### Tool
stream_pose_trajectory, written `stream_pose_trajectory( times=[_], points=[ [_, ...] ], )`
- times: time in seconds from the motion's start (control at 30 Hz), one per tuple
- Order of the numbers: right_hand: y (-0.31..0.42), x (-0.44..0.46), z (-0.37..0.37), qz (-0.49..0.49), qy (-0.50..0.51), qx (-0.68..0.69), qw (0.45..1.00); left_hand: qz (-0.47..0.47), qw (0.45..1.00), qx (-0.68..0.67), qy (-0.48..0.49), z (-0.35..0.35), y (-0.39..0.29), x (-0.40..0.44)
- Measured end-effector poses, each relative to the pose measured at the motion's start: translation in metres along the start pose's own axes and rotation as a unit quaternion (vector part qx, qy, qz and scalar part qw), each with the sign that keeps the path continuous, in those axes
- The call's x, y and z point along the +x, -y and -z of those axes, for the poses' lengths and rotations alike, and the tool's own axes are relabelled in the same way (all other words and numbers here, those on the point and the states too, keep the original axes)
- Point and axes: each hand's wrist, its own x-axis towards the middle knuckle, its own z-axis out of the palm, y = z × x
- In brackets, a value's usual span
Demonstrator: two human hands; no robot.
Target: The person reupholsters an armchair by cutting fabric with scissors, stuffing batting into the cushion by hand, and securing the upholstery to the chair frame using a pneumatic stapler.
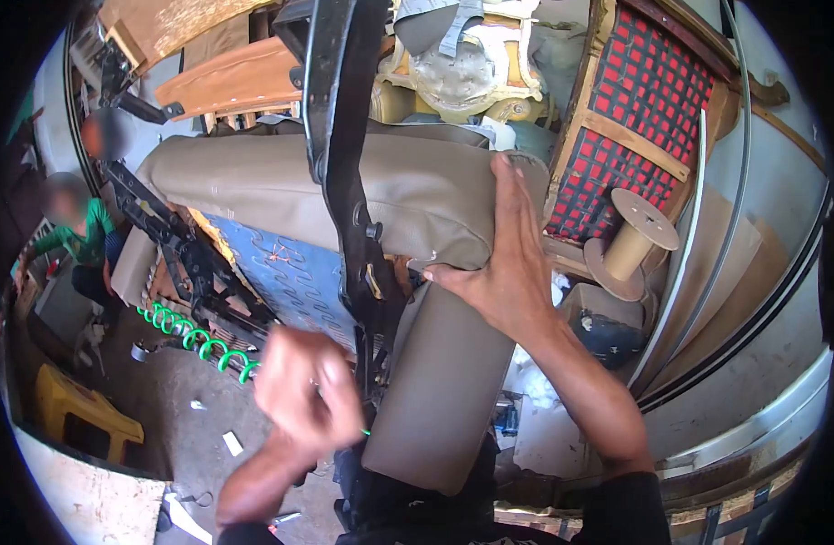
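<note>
My right hand (506, 263) grips the end corner of a taupe upholstered seat section (417, 186), thumb on the near face and fingers stretched over the end. The cover is wrinkled beside my thumb. My left hand (310, 391) is raised left of a taupe padded arm piece (440, 386); it is curled and blurred, and I cannot make out anything inside it. A black metal frame bar (331, 145) crosses in front of the seat. Under the seat section shows a blue panel (290, 272) with wavy springs. A green coiled hose (199, 341) runs behind my left hand.
A webbed wooden frame (640, 136) leans at the right, near a cardboard spool (630, 241). An ornate chair (458, 73) stands behind. At left are a person in a green top (81, 238) and a yellow stool (85, 413). Scraps lie on the floor.
</note>
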Motion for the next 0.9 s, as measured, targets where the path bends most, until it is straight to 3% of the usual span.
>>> stream_pose_trajectory(
  times=[0.07,0.13,0.3,0.37,0.43,0.47,0.5,0.53,0.6,0.67,0.77,0.9],
  points=[
    [-0.002,0.000,-0.001,0.006,-0.003,0.007,1.000,-0.039,0.990,-0.102,0.085,-0.003,-0.021,0.013],
    [-0.006,-0.001,0.000,0.017,0.005,0.014,1.000,0.087,0.977,-0.109,0.164,-0.028,-0.030,0.024],
    [-0.023,-0.001,0.014,0.057,0.053,0.046,0.996,0.087,0.984,0.030,0.153,-0.072,-0.019,0.029],
    [-0.038,0.004,0.029,0.080,0.082,0.065,0.991,0.177,0.966,0.021,0.187,-0.073,-0.024,0.034],
    [-0.054,0.022,0.050,0.132,0.147,0.215,0.956,0.209,0.965,-0.020,0.158,-0.081,-0.027,0.038],
    [-0.059,0.032,0.049,0.129,0.142,0.218,0.957,0.246,0.958,-0.064,0.133,-0.086,-0.029,0.039],
    [-0.060,0.046,0.045,0.027,0.090,0.253,0.963,0.281,0.947,-0.061,0.145,-0.089,-0.034,0.043],
    [-0.061,0.058,0.040,-0.079,0.036,0.285,0.955,0.218,0.968,0.019,0.126,-0.095,-0.031,0.041],
    [-0.061,0.077,0.007,-0.132,0.030,0.149,0.979,0.197,0.974,0.053,0.102,-0.103,-0.018,0.036],
    [-0.063,0.090,-0.004,-0.158,0.163,0.105,0.968,0.263,0.956,0.051,0.119,-0.101,-0.027,0.043],
    [-0.088,0.091,-0.021,-0.074,0.089,0.166,0.979,0.208,0.966,0.090,0.124,-0.103,-0.024,0.043],
    [-0.095,0.084,-0.029,-0.026,0.048,0.228,0.972,0.245,0.951,0.112,0.154,-0.106,-0.029,0.050]
  ],
)
